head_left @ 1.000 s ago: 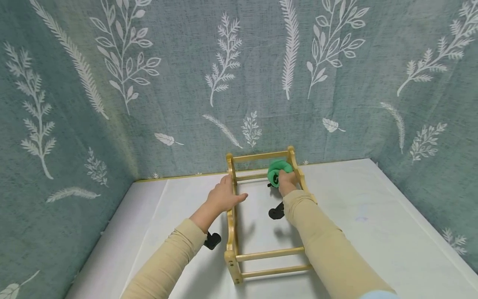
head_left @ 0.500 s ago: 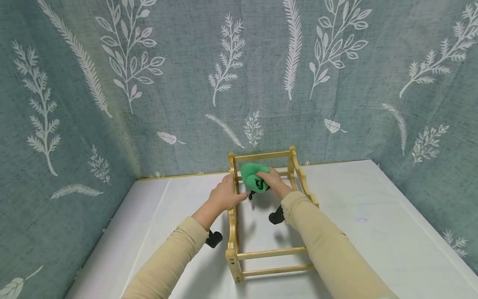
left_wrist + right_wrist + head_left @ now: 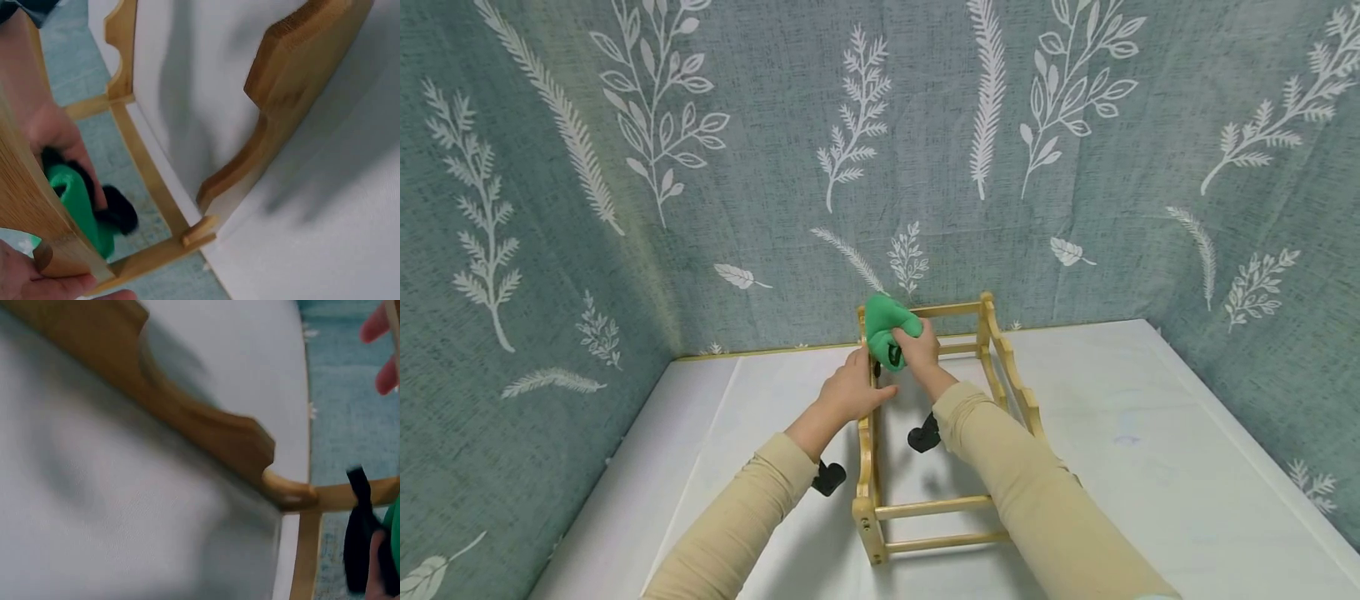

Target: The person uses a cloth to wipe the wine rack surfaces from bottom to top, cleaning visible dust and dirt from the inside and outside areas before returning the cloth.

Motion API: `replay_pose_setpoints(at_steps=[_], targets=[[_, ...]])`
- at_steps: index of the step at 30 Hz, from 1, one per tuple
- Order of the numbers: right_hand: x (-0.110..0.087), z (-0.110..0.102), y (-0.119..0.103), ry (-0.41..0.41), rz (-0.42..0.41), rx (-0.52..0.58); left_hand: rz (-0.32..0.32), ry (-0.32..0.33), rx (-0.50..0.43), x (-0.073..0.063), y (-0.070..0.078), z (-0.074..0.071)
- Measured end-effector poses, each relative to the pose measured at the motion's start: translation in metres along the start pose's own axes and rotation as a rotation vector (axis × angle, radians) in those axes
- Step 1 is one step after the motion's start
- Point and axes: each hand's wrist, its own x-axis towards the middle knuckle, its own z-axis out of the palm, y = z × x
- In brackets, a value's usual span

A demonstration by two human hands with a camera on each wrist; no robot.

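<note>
In the head view my left hand (image 3: 844, 392) lies on the left side panel of a wooden rack (image 3: 867, 467), its thumb jutting over the inside. The left wrist view has its fingers (image 3: 62, 287) bent round the wood at the bottom edge. My right hand (image 3: 919, 346) grips a soft green cloth bundle (image 3: 886, 321) with black fabric parts (image 3: 119, 209) on it. The bundle overlaps the far left corner of the rack, just beyond my left hand. Only a strip of green shows at the edge of the right wrist view, with a black strap (image 3: 359, 537).
The rack's right panel (image 3: 1018, 375) has a wavy edge, and thin rails (image 3: 940, 508) join the two sides at front and back. It stands on a white table (image 3: 1150, 442). A patterned teal curtain (image 3: 760, 167) hangs behind. Black wrist devices (image 3: 829, 479) hang under both wrists.
My right hand has carried the green bundle from the rack's right side leftward and a little up, to its far left corner. My left hand has stayed on the left panel.
</note>
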Motion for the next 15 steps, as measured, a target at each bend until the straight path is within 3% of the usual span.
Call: replay_pose_setpoints(at_steps=[9, 15], targets=[[0.002, -0.031, -0.009, 0.285, 0.069, 0.121, -0.025, -0.012, 0.001, 0.002, 0.0, -0.001], [0.002, -0.043, -0.02, 0.484, 0.17, 0.338, -0.018, -0.019, -0.004, 0.002, -0.002, 0.0]])
